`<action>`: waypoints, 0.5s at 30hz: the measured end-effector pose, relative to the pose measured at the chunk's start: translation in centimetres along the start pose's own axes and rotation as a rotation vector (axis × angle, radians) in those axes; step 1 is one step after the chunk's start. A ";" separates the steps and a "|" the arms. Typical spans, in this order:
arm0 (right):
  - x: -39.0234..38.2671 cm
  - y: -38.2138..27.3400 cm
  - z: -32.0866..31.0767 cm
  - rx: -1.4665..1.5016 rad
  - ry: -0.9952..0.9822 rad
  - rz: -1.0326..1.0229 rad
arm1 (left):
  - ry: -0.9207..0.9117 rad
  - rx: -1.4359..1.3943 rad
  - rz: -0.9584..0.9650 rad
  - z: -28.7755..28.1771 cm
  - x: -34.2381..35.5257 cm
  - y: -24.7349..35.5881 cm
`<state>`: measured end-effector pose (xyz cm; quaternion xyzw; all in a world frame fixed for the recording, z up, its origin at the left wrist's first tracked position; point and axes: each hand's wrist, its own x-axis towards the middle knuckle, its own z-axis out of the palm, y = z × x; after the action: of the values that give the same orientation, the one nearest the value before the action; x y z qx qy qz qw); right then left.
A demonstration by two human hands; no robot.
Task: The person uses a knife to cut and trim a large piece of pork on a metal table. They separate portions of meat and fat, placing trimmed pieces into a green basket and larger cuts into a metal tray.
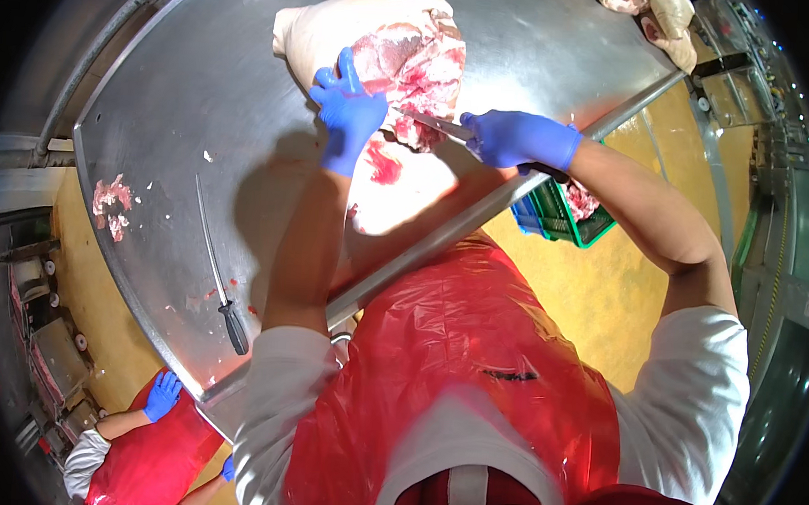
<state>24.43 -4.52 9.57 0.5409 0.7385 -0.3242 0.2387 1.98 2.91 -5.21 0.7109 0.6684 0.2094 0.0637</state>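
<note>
A large cut of pork [402, 47] with pale skin lies on the steel table at its far middle, its red flesh and fat facing up. My left hand [350, 112], in a blue glove, rests on its left part with the fingers spread. In my right hand [520, 140], gloved alike, is a knife [440, 125]; its blade points left and touches the lower part of the flesh, and its tip is hard to make out. Blood smears the table just below the meat.
A sharpening steel [234, 328] with a black handle lies on the table [184, 86], left of my arm. Meat scraps [112, 202] sit near the left edge. Below the right edge stands a green crate [553, 210]. Another person [151, 459] stands at lower left; more cuts [668, 19] lie far right.
</note>
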 end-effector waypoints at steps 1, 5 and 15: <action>-0.5 0.7 -1.2 -0.004 0.092 0.038 | 0.103 -0.128 -0.032 0.2 -0.8 -0.4; -3.0 11.1 -9.4 -0.318 0.511 -0.141 | 0.133 -0.242 -0.051 -0.6 -1.4 -0.2; 27.0 9.9 -13.3 0.710 0.582 -0.477 | 0.184 -0.737 -0.253 -1.1 2.3 -7.3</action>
<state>25.67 24.71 -2.62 0.4730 0.7215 -0.4364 -0.2553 -5.13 5.63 -6.48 0.5307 0.6338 0.4883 0.2798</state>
